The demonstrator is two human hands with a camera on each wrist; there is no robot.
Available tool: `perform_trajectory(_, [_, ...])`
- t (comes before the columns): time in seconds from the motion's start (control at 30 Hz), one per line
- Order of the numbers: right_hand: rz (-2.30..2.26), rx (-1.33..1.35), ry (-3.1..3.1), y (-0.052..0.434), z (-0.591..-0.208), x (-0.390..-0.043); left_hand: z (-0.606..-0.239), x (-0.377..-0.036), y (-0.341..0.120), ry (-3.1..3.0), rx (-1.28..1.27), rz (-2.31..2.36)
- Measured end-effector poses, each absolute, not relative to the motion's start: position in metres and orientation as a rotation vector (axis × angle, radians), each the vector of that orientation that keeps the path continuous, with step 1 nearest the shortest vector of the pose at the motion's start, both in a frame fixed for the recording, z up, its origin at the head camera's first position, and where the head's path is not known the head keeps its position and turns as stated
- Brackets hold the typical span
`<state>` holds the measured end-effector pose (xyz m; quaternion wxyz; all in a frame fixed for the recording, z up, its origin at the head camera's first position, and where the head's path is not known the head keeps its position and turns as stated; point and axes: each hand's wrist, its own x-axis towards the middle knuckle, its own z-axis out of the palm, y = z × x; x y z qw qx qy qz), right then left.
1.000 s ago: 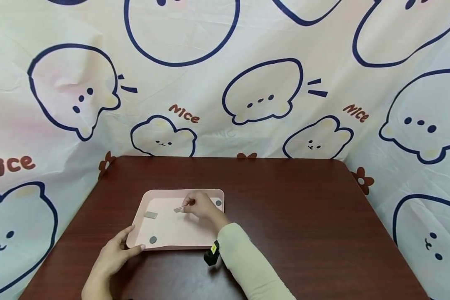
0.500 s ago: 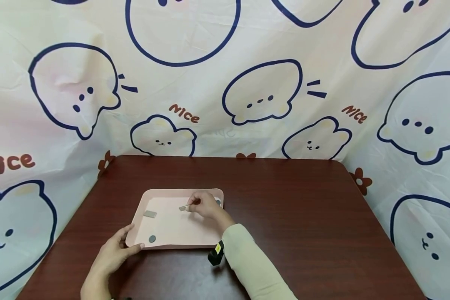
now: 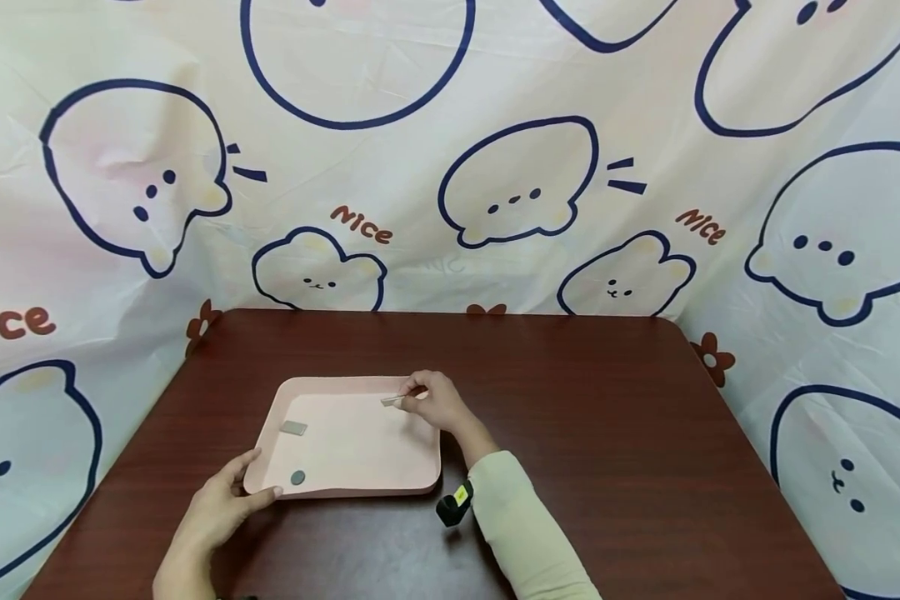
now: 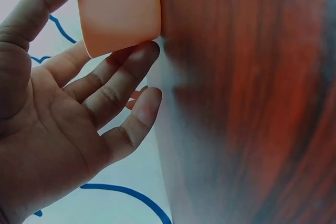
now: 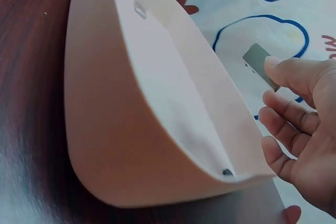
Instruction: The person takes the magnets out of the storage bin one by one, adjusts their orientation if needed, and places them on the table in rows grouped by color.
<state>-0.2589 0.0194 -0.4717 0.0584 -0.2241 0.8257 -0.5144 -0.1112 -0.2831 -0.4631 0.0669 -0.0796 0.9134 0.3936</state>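
Note:
A shallow pale pink tray (image 3: 367,450) lies on the table. My left hand (image 3: 213,510) grips its near left corner, thumb on the front side and fingers along the left side; the left wrist view shows that hand (image 4: 73,108) at the tray's corner (image 4: 121,14). My right hand (image 3: 438,402) pinches a small flat grey rectangular piece (image 5: 261,65) between thumb and fingers, above the tray's far right part. A similar grey rectangle (image 3: 293,427) lies at the tray's left. One dark grey disc (image 3: 297,477) is near the front left; another (image 5: 227,172) shows only in the right wrist view.
The brown wood-grain table (image 3: 607,442) extends right of the tray and in front of it. A cartoon-printed cloth (image 3: 420,275) hangs behind the table and at both sides. A black wrist camera (image 3: 454,504) is beside the right sleeve (image 3: 528,525).
My right hand has moved right and toward the tray's far side, carrying the pinched grey piece. It now covers the far right disc in the head view. The left hand keeps its grip.

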Motion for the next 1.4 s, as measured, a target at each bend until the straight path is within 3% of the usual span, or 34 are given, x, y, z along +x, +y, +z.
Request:
perform_trajectory(0.87, [-1.703,-0.578,2.432,0.069,-0.474,-0.26,-0.461,-0.11,-0.282,2.758,-0.213,1.151])
perform_trajectory(1.4, [-1.789,-0.294,2.531,0.104,-0.485,-0.273,-0.462,-0.112,-0.283,2.768,-0.211,1.123])
